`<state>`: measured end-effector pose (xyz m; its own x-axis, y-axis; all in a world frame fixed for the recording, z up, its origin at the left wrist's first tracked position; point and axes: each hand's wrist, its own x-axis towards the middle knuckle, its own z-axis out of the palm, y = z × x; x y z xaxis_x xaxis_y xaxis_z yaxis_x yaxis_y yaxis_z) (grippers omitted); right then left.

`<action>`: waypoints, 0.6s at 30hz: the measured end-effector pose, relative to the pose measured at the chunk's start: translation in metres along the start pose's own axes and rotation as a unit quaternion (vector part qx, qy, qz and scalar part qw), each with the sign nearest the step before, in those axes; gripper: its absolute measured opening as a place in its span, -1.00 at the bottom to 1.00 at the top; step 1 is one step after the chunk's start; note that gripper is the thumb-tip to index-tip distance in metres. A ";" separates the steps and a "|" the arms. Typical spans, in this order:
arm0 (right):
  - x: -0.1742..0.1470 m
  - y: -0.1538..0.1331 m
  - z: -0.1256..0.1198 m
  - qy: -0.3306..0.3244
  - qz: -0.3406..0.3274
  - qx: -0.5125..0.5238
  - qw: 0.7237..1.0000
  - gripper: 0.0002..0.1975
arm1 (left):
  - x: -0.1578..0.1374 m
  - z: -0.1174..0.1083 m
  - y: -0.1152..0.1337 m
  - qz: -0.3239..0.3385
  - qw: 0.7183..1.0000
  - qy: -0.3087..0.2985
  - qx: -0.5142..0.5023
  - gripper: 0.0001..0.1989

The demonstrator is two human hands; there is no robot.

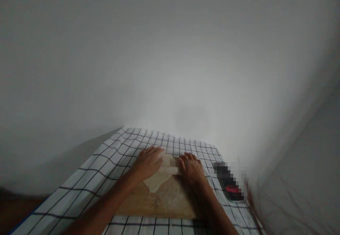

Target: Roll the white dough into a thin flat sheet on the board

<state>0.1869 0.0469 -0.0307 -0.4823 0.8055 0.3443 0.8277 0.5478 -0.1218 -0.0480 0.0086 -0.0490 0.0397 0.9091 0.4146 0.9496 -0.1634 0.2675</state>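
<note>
A thin, pale sheet of dough (155, 182) with a ragged edge lies on a wooden board (148, 205). Across it runs a pale bar (170, 170), like a rolling pin or a rolled fold of dough; I cannot tell which. My left hand (150, 161) rests palm down over the bar's left end, fingers stretched forward. Over the right end lies my right hand (191, 166), its fingers apart and slightly bent. Both palms hide what is beneath them. Light, flour-like smears mark the bare wood near me.
A white cloth with black grid lines (87, 183) covers the table. To the right of the board lies a phone (231, 185), partly blurred out. A pale wall (170, 68) rises behind the table's far edge. Thin brownish strands (253, 206) show at lower right.
</note>
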 end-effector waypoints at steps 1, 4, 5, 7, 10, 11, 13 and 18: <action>0.000 -0.001 0.001 -0.008 0.004 -0.002 1.000 -0.62 | 0.000 0.000 0.000 -0.007 1.000 -0.004 0.011 -0.52; -0.009 -0.005 0.000 -0.036 0.001 0.001 0.999 -0.59 | -0.003 0.000 0.003 -0.014 0.999 -0.007 0.038 -0.52; -0.015 -0.007 0.000 -0.040 0.001 0.002 0.999 -0.58 | -0.004 0.000 0.004 -0.014 0.999 -0.009 0.047 -0.53; -0.030 -0.013 -0.001 -0.036 0.007 0.005 0.999 -0.56 | -0.005 0.001 0.005 -0.009 0.998 -0.007 0.061 -0.54; -0.050 -0.021 -0.002 -0.021 0.009 0.011 1.000 -0.55 | -0.006 0.002 0.006 0.003 0.998 -0.002 0.065 -0.55; -0.053 -0.022 -0.002 -0.015 0.005 0.012 1.000 -0.56 | -0.006 0.001 0.006 0.008 0.998 0.000 0.062 -0.56; -0.050 -0.021 -0.004 -0.002 -0.007 0.014 1.000 -0.56 | -0.007 -0.001 0.008 0.014 0.998 0.009 0.053 -0.57; -0.001 -0.006 -0.009 -0.053 -0.057 -0.009 0.997 -0.59 | -0.006 -0.011 0.014 0.001 0.999 0.027 0.030 -0.63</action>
<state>0.1852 0.0409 -0.0217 -0.6000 0.7587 0.2538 0.7707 0.6332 -0.0708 -0.0378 -0.0032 -0.0384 0.0257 0.8862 0.4626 0.9665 -0.1402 0.2148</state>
